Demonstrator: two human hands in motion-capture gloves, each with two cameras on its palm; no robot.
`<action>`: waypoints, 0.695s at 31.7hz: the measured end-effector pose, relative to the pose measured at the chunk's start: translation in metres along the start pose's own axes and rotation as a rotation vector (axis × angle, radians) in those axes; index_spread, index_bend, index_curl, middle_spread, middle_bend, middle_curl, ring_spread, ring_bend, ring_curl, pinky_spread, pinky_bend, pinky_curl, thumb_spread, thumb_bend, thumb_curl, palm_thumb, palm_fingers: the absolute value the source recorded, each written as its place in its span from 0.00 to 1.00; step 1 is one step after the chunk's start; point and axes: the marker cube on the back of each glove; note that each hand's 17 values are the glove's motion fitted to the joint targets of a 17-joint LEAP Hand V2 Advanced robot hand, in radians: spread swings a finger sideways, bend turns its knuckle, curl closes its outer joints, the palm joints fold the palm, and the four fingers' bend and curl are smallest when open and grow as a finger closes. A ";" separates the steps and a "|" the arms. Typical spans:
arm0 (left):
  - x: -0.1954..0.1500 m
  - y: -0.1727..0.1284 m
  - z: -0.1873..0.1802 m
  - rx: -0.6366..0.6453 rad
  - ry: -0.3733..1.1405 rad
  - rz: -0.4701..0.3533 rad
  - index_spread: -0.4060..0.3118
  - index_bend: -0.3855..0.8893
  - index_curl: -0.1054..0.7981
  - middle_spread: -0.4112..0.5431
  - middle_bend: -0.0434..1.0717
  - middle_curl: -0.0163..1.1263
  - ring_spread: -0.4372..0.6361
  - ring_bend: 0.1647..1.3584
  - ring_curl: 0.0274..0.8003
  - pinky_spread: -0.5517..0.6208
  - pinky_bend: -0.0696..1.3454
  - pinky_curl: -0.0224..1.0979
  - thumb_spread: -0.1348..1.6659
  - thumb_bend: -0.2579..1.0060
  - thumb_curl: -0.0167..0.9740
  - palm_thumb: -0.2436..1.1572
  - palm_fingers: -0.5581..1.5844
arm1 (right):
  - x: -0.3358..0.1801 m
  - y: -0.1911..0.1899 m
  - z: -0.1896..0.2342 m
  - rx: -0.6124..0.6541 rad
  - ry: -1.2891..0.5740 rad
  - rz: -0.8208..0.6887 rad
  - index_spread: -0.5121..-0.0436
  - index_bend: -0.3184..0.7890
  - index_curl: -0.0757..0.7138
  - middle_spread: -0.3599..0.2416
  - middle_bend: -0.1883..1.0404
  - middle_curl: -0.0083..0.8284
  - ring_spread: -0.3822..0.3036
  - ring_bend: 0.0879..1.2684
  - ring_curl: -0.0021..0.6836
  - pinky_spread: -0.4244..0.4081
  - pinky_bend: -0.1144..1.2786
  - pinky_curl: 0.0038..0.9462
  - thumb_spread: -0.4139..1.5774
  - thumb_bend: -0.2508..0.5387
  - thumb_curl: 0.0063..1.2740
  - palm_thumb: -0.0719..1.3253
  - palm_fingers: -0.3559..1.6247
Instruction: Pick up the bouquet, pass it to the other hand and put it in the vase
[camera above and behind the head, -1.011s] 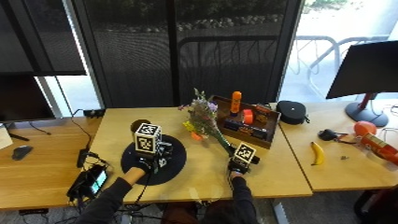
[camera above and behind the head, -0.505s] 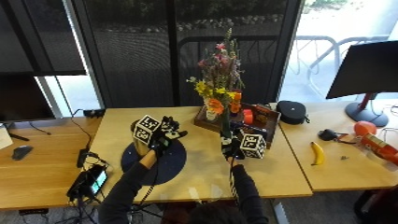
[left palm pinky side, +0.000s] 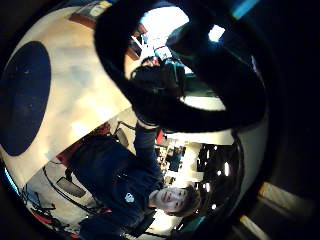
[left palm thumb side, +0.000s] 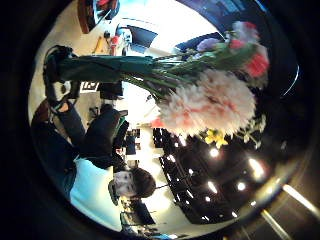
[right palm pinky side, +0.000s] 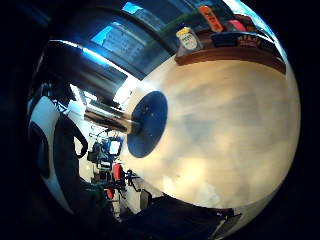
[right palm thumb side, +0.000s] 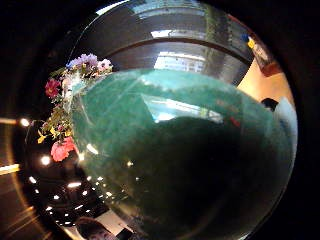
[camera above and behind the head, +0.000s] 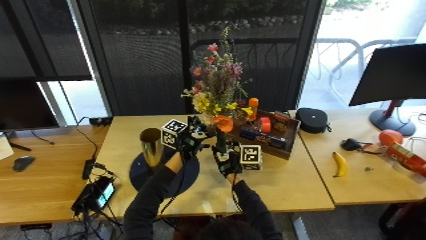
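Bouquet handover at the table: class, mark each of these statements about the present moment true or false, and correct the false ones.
1. The bouquet is upright, above the table. True.
2. The right hand grips its stems. True.
3. The bouquet is already in the vase. False: the vase holds no flowers.
4. The vase lies on its side. False: it stands upright on a dark round mat.
5. A banana lies on the table to the right. True.

Left of the fingers (camera above and behind the head: 194, 137) the vase (camera above and behind the head: 151, 146) stands upright on its dark mat (camera above and behind the head: 143, 172) with open air above its mouth, while the wooden tray (camera above and behind the head: 279, 145) of bottles crowds the tabletop (camera above and behind the head: 293, 180) just right of them.
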 end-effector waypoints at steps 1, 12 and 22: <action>0.001 0.000 0.005 -0.006 -0.004 0.007 0.74 0.36 0.37 0.76 0.18 0.28 0.75 0.41 0.34 0.81 0.57 0.39 0.63 0.22 0.38 0.54 0.31 | -0.002 0.003 0.006 -0.015 -0.016 -0.011 0.65 0.81 0.90 0.32 0.83 0.80 0.28 0.75 0.85 0.21 0.62 0.57 0.68 0.30 0.34 0.79 0.89; 0.014 -0.008 0.024 0.116 -0.015 0.095 0.62 0.55 0.46 0.55 0.37 0.34 0.57 0.38 0.33 0.73 0.36 0.30 0.60 0.20 0.41 0.63 0.48 | -0.011 0.022 0.054 -0.124 -0.107 -0.155 0.66 0.79 0.90 0.32 0.84 0.78 0.28 0.77 0.85 0.21 0.64 0.57 0.64 0.28 0.38 0.77 0.88; 0.024 -0.002 0.026 0.248 -0.077 0.133 0.29 0.64 0.57 0.23 0.60 0.43 0.20 0.44 0.42 0.33 0.29 0.31 0.63 0.19 0.42 0.67 0.89 | 0.004 0.022 0.068 -0.222 -0.093 -0.028 0.65 0.76 0.89 0.33 0.84 0.77 0.27 0.76 0.84 0.21 0.64 0.57 0.61 0.27 0.41 0.75 0.87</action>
